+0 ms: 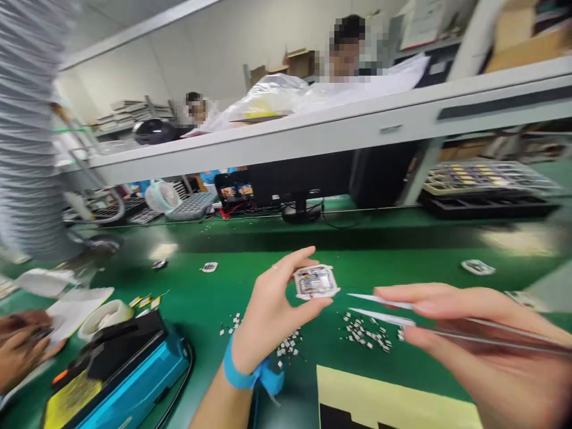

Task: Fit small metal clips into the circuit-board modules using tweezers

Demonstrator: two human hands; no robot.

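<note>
My left hand (272, 298), with a blue wrist strap (243, 372), pinches a small square electronic module (316, 282) by its edges. Its pale rim surrounds a face showing circuitry. My right hand (469, 322) grips a pair of tweezers (384, 316), their white tips parted and pointing at the module, a short gap away from it. Nothing shows between the tips. Beneath both hands, small white parts with dark leads (366, 333) lie scattered on the green mat (379, 268). More of these lie partly behind my left wrist.
A blue soldering station (134, 369) with a yellow sponge stands at left, beside a co-worker's hands (22, 351). Similar modules (478, 267) rest farther out. A yellow sheet (393, 399) lies in front. A monitor (304, 176) stands under the shelf (286, 134); a ribbed duct (33, 131) hangs left.
</note>
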